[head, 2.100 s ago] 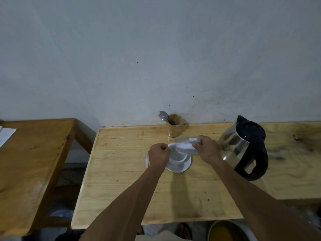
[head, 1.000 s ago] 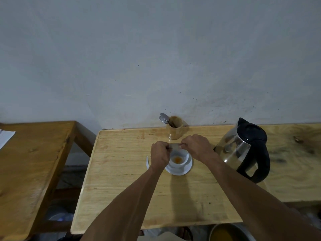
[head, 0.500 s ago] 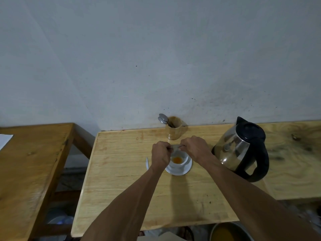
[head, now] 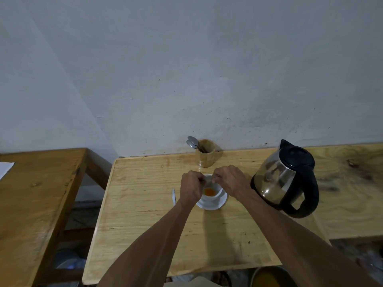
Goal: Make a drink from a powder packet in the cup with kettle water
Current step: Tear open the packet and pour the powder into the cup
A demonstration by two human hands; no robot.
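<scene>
A white cup point(head: 215, 195) stands on a white saucer point(head: 211, 205) in the middle of the light wooden table point(head: 145, 204). Orange powder point(head: 209, 191) lies in the bottom of the cup. My left hand point(head: 190, 188) and my right hand point(head: 230, 180) are both pinched on a small packet point(head: 209, 179) held just above the cup's far rim; most of the packet is hidden by my fingers. A steel kettle point(head: 284, 179) with a black lid and handle stands to the right of the cup.
A wooden holder point(head: 205, 153) with spoons point(head: 192, 141) stands by the wall behind the cup. A thin white strip point(head: 174, 196) lies left of the saucer. A darker wooden table point(head: 31, 204) is to the left. A pot point(head: 269, 278) sits below the table's front edge.
The white packet was spread across the cup; now it is bunched small between both hands over the rim, and orange powder shows in the cup. My hands moved closer together.
</scene>
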